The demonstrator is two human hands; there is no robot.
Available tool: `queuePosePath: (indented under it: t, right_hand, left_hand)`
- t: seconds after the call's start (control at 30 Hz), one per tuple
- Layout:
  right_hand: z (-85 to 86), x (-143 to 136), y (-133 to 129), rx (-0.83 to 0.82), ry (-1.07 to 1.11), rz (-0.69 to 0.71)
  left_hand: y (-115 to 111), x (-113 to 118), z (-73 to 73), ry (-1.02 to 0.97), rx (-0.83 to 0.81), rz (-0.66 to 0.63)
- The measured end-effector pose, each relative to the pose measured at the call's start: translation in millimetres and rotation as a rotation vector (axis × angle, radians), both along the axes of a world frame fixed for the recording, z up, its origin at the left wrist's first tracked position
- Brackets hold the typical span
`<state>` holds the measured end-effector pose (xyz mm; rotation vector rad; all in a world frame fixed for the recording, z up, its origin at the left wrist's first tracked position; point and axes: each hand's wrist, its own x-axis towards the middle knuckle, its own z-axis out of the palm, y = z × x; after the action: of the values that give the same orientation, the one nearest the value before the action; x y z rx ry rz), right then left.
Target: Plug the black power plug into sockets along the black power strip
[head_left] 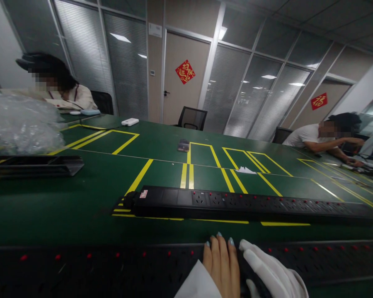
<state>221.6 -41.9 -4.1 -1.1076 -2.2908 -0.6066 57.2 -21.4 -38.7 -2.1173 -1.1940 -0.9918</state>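
A long black power strip (90,273) with a row of red lights or switches runs along the near edge, slightly blurred. My bare left hand (222,265), with blue-painted nails, lies on this strip, fingers stretched out side by side. Right beside it is my right hand (275,271) in a white glove, its fingers curled over a dark shape (251,273) that I cannot make out against the black strip. Beyond both hands lies a second black power strip (214,200) with several sockets and red switches and a small label at its left end.
Yellow tape marks the green table (96,207). Clear plastic wrap (21,124) and a black channel-shaped piece (34,166) are at left. Further back lie a white box (130,122), a dark card-like item (183,145) and crumpled paper (245,170). One person sits at each far side.
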Motion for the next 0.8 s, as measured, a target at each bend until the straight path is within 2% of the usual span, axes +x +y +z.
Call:
queuePosePath:
  t: [0.23, 0.33, 0.47, 0.8]
  right_hand:
    - [14.4, -9.4, 4.3, 0.014, 0.068, 0.069]
    - [20.6, -12.9, 5.4, -0.051, 0.066, 0.055]
    - [22.7, -16.2, 6.1, -0.142, 0.083, 0.087]
    - [15.6, -13.7, 9.5, -0.113, 0.167, 0.021]
  left_hand:
    - [-10.4, -3.6, 17.8, 0.065, -0.254, -0.015]
    - [-11.7, -4.4, 20.8, 0.087, -0.324, -0.021]
    - [-11.3, -5.4, 20.9, 0.087, -0.334, -0.045]
    - [-9.1, -6.7, 18.1, 0.071, -0.304, -0.07]
